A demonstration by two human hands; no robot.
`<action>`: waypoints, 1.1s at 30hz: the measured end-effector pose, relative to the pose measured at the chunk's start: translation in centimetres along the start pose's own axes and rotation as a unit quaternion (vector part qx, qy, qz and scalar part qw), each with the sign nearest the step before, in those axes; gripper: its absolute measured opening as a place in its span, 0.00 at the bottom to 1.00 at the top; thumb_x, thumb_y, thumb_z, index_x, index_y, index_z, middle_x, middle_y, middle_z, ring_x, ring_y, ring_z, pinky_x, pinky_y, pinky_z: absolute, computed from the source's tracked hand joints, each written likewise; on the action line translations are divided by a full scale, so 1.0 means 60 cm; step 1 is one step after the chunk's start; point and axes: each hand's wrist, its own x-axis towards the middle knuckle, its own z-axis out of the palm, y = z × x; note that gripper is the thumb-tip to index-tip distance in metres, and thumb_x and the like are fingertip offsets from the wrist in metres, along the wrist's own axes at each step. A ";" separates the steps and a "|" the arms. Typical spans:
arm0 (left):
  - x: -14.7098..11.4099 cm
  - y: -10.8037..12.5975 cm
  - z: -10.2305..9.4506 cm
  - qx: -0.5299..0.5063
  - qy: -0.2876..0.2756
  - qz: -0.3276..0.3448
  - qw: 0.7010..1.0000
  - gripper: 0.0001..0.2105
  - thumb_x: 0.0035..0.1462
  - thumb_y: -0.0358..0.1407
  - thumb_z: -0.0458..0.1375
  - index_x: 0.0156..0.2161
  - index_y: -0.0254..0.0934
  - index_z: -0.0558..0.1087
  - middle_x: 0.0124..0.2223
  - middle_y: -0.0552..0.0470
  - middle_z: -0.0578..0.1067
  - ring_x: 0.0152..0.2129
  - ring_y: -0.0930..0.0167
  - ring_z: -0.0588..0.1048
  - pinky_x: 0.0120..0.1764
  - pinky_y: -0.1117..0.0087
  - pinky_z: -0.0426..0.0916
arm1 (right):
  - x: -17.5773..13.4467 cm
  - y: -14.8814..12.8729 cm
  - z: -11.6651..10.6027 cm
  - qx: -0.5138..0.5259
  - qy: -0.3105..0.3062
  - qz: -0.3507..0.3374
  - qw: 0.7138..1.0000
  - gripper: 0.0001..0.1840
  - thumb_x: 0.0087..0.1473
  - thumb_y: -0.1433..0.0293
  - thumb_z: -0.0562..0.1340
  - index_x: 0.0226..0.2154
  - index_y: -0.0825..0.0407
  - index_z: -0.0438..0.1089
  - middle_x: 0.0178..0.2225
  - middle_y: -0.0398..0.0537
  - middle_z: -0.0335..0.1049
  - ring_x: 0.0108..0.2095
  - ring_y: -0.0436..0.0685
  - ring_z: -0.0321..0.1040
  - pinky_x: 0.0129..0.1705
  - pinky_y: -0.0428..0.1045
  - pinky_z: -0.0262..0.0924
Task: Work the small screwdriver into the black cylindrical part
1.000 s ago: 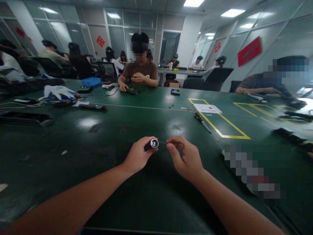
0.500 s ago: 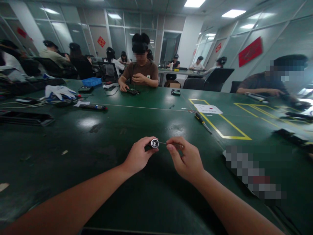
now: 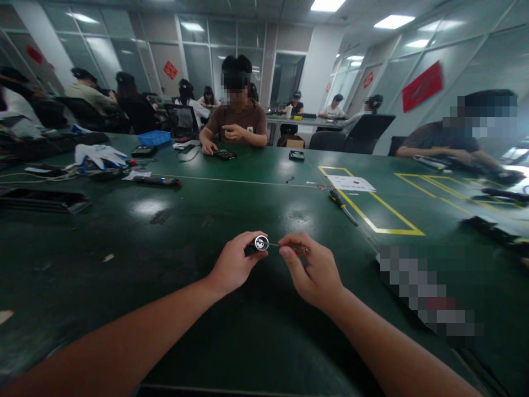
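Note:
My left hand (image 3: 235,266) is closed around a dark cylinder with a shiny silver-rimmed end (image 3: 261,242). That round end faces me, and small parts show inside it, too small to name. Between the fingers and thumb of my right hand (image 3: 314,270) is a small screwdriver (image 3: 303,250) with a thin metal shaft and a brownish handle. Its shaft points left and its tip is at the cylinder's open end, apparently just inside the rim. My palm partly hides the handle. Both hands are above the green table (image 3: 198,342).
A yellow-and-black screwdriver (image 3: 343,207) lies beyond my right hand, near a white paper (image 3: 352,183) and yellow tape lines. Gloves (image 3: 99,156), a blue bin (image 3: 154,138) and a pen-shaped tool (image 3: 156,181) are at the left. A co-worker (image 3: 237,121) sits opposite.
My right hand has shifted slightly left, bringing the screwdriver's tip into the cylinder's end. My left hand stays nearly still around the cylinder.

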 end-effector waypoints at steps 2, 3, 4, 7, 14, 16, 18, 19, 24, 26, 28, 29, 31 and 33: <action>0.000 -0.002 0.001 0.002 0.001 0.002 1.000 0.14 0.60 0.38 0.65 0.50 0.40 0.76 0.50 0.48 0.78 0.48 0.63 0.76 0.54 0.60 0.68 | 0.000 0.000 0.001 0.000 -0.005 0.002 1.000 0.03 0.64 0.70 0.59 0.40 0.50 0.69 0.33 0.45 0.75 0.29 0.52 0.72 0.31 0.47 0.61; 0.001 -0.004 0.001 0.005 0.000 0.002 1.000 0.14 0.60 0.38 0.65 0.50 0.40 0.76 0.51 0.48 0.78 0.49 0.63 0.76 0.54 0.60 0.68 | 0.000 0.000 0.001 -0.002 -0.007 0.001 1.000 0.03 0.64 0.70 0.59 0.40 0.50 0.69 0.33 0.45 0.75 0.29 0.52 0.71 0.31 0.47 0.61; 0.001 -0.004 0.001 0.009 0.000 0.002 1.000 0.14 0.60 0.38 0.65 0.50 0.41 0.76 0.51 0.48 0.78 0.49 0.63 0.76 0.55 0.59 0.68 | 0.000 0.000 0.001 -0.003 -0.007 0.000 1.000 0.03 0.64 0.70 0.59 0.40 0.50 0.69 0.33 0.45 0.75 0.29 0.52 0.72 0.31 0.47 0.61; 0.001 -0.006 0.000 0.022 0.006 0.004 1.000 0.14 0.60 0.37 0.65 0.51 0.41 0.76 0.50 0.49 0.78 0.49 0.63 0.76 0.55 0.59 0.68 | -0.001 -0.003 -0.002 0.001 0.006 -0.001 1.000 0.03 0.65 0.69 0.59 0.40 0.50 0.69 0.33 0.45 0.75 0.29 0.53 0.72 0.32 0.47 0.61; 0.000 -0.007 0.000 0.021 0.011 0.005 1.000 0.14 0.59 0.38 0.65 0.51 0.41 0.76 0.50 0.50 0.78 0.49 0.64 0.76 0.54 0.60 0.68 | 0.002 -0.004 -0.001 -0.005 -0.008 -0.002 1.000 0.03 0.65 0.69 0.59 0.40 0.50 0.69 0.32 0.45 0.75 0.29 0.52 0.72 0.31 0.47 0.61; 0.000 -0.007 0.000 0.018 0.006 0.003 1.000 0.15 0.59 0.39 0.65 0.51 0.41 0.76 0.51 0.49 0.78 0.49 0.64 0.76 0.54 0.60 0.68 | 0.003 -0.003 0.001 -0.007 -0.017 -0.003 1.000 0.03 0.64 0.70 0.59 0.40 0.50 0.69 0.32 0.45 0.75 0.29 0.52 0.71 0.31 0.46 0.61; 0.001 -0.007 0.000 0.018 0.004 0.001 1.000 0.15 0.59 0.40 0.65 0.51 0.41 0.76 0.51 0.49 0.78 0.49 0.63 0.76 0.55 0.59 0.68 | 0.003 -0.004 0.001 -0.010 -0.020 -0.003 1.000 0.03 0.64 0.70 0.60 0.41 0.50 0.69 0.32 0.44 0.75 0.29 0.52 0.71 0.31 0.46 0.61; 0.001 -0.006 -0.001 0.018 0.003 0.000 1.000 0.15 0.59 0.40 0.65 0.51 0.41 0.76 0.51 0.49 0.78 0.49 0.63 0.76 0.55 0.59 0.68 | 0.002 -0.004 0.001 -0.010 -0.020 -0.004 1.000 0.03 0.64 0.70 0.60 0.40 0.50 0.70 0.32 0.44 0.75 0.29 0.52 0.71 0.31 0.46 0.61; 0.002 -0.003 -0.003 0.025 0.013 -0.008 1.000 0.14 0.59 0.36 0.66 0.50 0.41 0.76 0.50 0.49 0.79 0.49 0.63 0.76 0.54 0.59 0.69 | 0.000 -0.005 -0.004 0.003 0.010 0.002 1.000 0.04 0.65 0.69 0.59 0.39 0.50 0.69 0.32 0.45 0.75 0.29 0.53 0.72 0.32 0.47 0.61; 0.001 -0.003 -0.004 0.031 0.016 -0.005 0.999 0.14 0.58 0.35 0.66 0.50 0.41 0.76 0.50 0.49 0.79 0.49 0.64 0.76 0.54 0.59 0.69 | 0.001 -0.005 -0.004 0.003 0.010 0.001 1.000 0.03 0.64 0.69 0.59 0.39 0.50 0.69 0.32 0.45 0.75 0.29 0.53 0.71 0.32 0.47 0.61; 0.001 -0.004 -0.003 0.037 0.015 0.002 0.999 0.15 0.59 0.36 0.66 0.51 0.41 0.76 0.51 0.49 0.79 0.49 0.63 0.76 0.54 0.59 0.69 | 0.002 -0.004 -0.003 0.000 -0.004 -0.003 1.000 0.03 0.64 0.70 0.59 0.40 0.50 0.69 0.32 0.45 0.75 0.28 0.52 0.71 0.31 0.47 0.61; 0.001 -0.004 -0.002 0.038 0.013 0.005 0.999 0.15 0.59 0.37 0.66 0.51 0.41 0.76 0.51 0.49 0.79 0.49 0.63 0.76 0.54 0.59 0.69 | 0.003 -0.004 -0.002 -0.001 -0.012 -0.004 1.000 0.03 0.64 0.70 0.59 0.40 0.50 0.69 0.32 0.45 0.75 0.28 0.52 0.71 0.31 0.47 0.61; 0.001 -0.005 -0.001 0.039 0.012 0.006 0.999 0.15 0.59 0.38 0.66 0.51 0.41 0.76 0.51 0.48 0.79 0.49 0.63 0.76 0.54 0.59 0.69 | 0.003 -0.004 -0.001 -0.003 -0.020 -0.004 1.000 0.03 0.64 0.69 0.59 0.40 0.50 0.69 0.32 0.45 0.75 0.28 0.52 0.71 0.31 0.47 0.61; 0.001 -0.006 -0.001 0.038 0.015 0.004 0.999 0.15 0.59 0.38 0.66 0.51 0.41 0.76 0.51 0.49 0.79 0.49 0.63 0.76 0.54 0.59 0.69 | 0.001 -0.004 0.000 -0.001 -0.014 -0.001 1.000 0.03 0.65 0.69 0.59 0.40 0.50 0.69 0.32 0.45 0.75 0.29 0.52 0.71 0.31 0.47 0.61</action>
